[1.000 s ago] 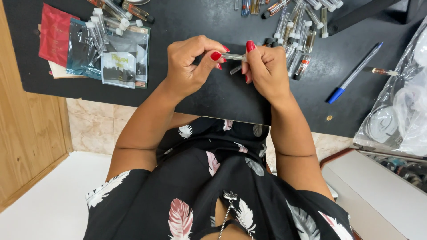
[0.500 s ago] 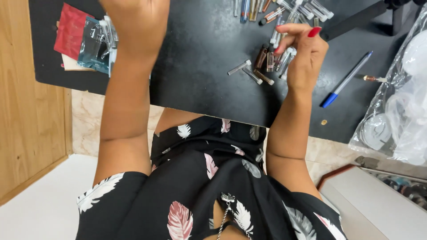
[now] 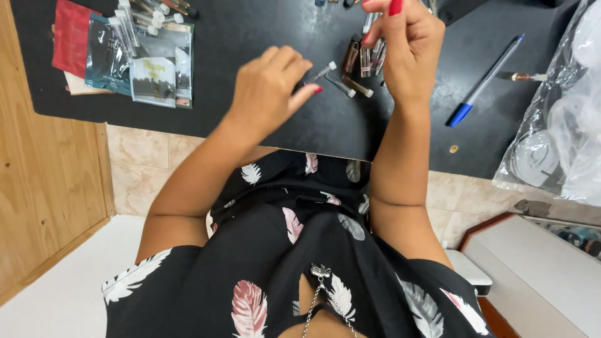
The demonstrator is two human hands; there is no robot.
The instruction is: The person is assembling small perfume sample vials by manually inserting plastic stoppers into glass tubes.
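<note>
Fingers of the left hand (image 3: 269, 94) curl loosely just above a small clear vial (image 3: 320, 71) lying on the black bench (image 3: 206, 94), not yet gripping it. The right hand (image 3: 410, 47) is raised over the cluster of vials (image 3: 363, 59), fingertips pinched, though I cannot tell on what. Better to pinch the vial mid-body, clear of the blue pen (image 3: 485, 81).

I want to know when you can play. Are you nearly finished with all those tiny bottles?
Some look done: vials lie with the clear packets at the table's far left. In hand: the left hand is by a small clear vial, and the right hand is over the loose vials, though I cannot tell if it grips one. Left: that loose cluster is unsorted, so not nearly finished, probably.
</note>
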